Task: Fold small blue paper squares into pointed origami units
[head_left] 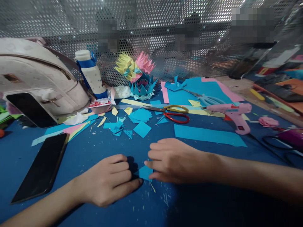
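A small blue piece of paper (145, 173) lies low over the blue table between my two hands, partly covered by fingers. My left hand (109, 180) is closed at its left corner, thumb stretched along the lower edge and the other fingers curled. From the right, my right hand (171, 160) pinches the paper between thumb and forefinger, its remaining fingers bent. Just beyond the hands are a flat blue paper square (142, 129), a stack of blue squares (140, 115) and several folded blue triangles (116, 127).
Scissors (176, 113), a pink glue gun (233, 113), pliers (208, 98) and a blue paper strip (209, 135) lie beyond my right hand. Folded paper flowers (142, 86) stand at the back by a bottle (91, 74). Phones (42, 167) and a backpack (35, 75) are left.
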The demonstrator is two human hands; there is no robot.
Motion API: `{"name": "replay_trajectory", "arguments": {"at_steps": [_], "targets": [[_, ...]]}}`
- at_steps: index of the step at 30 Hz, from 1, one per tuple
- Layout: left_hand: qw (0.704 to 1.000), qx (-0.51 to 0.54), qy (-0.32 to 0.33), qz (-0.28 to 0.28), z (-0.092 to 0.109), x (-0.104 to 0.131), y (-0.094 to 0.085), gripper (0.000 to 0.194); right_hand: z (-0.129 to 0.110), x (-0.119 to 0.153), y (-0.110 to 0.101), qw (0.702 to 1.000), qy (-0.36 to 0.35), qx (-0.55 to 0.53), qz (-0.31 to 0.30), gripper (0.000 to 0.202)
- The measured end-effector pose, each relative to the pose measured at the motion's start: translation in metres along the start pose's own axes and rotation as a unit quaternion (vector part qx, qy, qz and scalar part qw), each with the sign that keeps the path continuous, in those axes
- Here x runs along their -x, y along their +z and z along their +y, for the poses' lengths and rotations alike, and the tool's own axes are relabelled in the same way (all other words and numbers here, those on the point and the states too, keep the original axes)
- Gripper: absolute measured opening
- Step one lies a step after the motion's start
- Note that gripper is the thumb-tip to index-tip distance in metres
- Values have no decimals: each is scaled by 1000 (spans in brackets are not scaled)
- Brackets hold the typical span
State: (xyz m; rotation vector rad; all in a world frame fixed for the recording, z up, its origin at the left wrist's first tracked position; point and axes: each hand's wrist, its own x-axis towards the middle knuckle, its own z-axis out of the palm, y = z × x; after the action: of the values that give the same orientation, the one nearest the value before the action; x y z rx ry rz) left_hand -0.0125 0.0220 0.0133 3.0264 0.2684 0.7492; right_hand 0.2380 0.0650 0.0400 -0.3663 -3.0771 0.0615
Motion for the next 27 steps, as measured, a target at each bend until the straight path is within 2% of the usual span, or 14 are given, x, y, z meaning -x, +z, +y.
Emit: {"name": "replay_trajectory", "arguments": {"at_steps": [4, 10, 14, 17, 27], "targets": [[1000, -15, -2, -10, 0, 2, 2, 40, 1, -4, 11, 998, -9, 4, 69, 45], [998, -32, -38, -36, -2, 9, 9, 36, 9, -6, 20, 992, 47, -78, 90, 23], [996, -31, -57, -57, -3, 11, 11, 35, 15, -7, 21, 972, 137, -184, 61, 17], [996, -27, -61, -61, -3, 10, 11, 36, 18, -9, 20, 962, 175, -210, 25, 16], [996, -4, -75, -56, -4, 6, 9, 40, 18, -9, 13, 951, 188, -244, -10, 16]]}}
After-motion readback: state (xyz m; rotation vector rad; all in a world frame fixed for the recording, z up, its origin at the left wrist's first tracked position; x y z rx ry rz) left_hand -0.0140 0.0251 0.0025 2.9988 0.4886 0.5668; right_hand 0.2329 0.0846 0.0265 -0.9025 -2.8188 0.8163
